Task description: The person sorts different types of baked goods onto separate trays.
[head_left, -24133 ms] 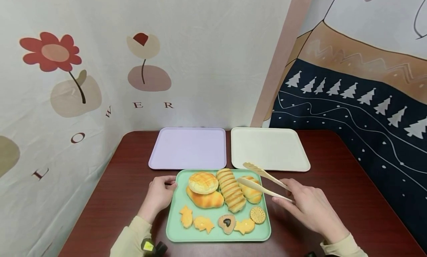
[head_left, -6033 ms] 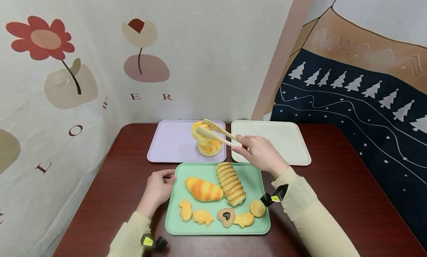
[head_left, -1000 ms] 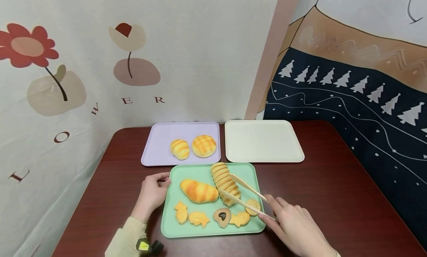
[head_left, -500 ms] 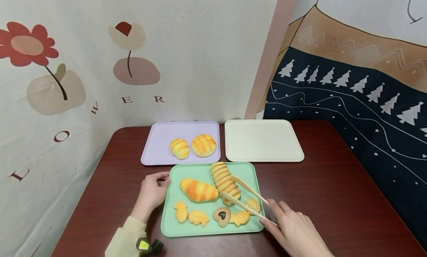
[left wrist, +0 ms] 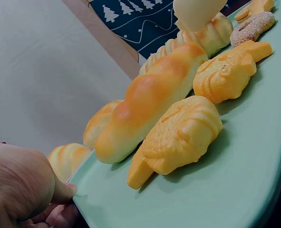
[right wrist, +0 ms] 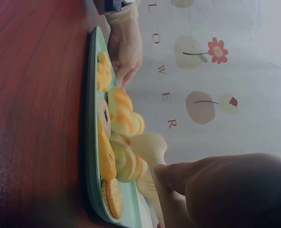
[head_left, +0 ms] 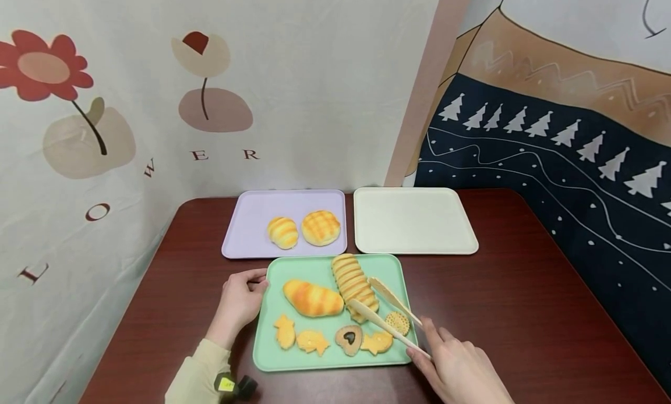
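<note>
At the green tray's (head_left: 309, 269) left edge, my left hand (head_left: 241, 302) pinches the rim; in the left wrist view its thumb (left wrist: 64, 191) lies on top. My right hand (head_left: 461, 363) grips pale tongs (head_left: 377, 319), whose spread tips stand on either side of the lower part of a long striped bread (head_left: 352, 279). Whether the tips touch the bread, I cannot tell. Beside it lies a smooth golden bread roll (head_left: 313, 299). Along the front are three fish-shaped cookies (head_left: 313, 342), a heart cookie (head_left: 349, 340) and a round cracker (head_left: 398, 323).
Behind the green tray, a purple tray (head_left: 257, 209) bears a small striped roll (head_left: 283, 233) and a round bun (head_left: 321, 227). To its right lies a cream tray (head_left: 414, 220). A printed cloth (head_left: 325, 101) hangs behind the dark wooden table (head_left: 524, 287).
Since the oldest frame, the round bun and small striped roll have passed from the green to the purple tray. The tongs released the small roll and came back, lately shifting slightly right. Left hand unchanged.
</note>
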The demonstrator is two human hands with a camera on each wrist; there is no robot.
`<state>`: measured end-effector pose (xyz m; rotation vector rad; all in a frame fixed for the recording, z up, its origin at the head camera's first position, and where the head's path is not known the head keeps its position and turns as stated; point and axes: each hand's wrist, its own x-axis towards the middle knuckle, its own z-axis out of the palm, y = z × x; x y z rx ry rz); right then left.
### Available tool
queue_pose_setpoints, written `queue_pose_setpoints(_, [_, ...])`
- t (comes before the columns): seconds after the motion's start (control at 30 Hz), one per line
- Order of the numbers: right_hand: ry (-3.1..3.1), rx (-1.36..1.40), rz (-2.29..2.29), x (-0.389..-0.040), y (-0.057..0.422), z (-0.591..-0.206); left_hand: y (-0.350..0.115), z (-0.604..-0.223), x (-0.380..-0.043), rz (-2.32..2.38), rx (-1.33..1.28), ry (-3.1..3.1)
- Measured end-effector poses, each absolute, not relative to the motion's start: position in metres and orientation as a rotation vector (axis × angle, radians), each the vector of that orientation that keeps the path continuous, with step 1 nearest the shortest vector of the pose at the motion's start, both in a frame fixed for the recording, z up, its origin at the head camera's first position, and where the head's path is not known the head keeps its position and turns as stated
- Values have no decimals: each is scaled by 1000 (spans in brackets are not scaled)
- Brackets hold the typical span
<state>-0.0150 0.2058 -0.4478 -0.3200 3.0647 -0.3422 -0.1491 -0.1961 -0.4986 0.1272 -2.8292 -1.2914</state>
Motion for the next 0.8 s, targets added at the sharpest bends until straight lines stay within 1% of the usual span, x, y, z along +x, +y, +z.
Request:
queue_pose_setpoints(0.13, [3123, -377, -307, -10, 202, -450, -196, -498, -149, -1289, 130, -2833])
queue_pose_setpoints(0.33, [3071, -342, -333, -11, 201, -451, -195, -497, -149, -1289, 140, -2836])
queue_pose_setpoints(0.47, [3044, -381, -359, -12, 202, -450, -195, -497, -148, -1289, 141, -2829])
queue_pose_setpoints(0.8, [2989, -413, -511, -17, 207, -448, -195, -498, -148, -1294, 153, -2832])
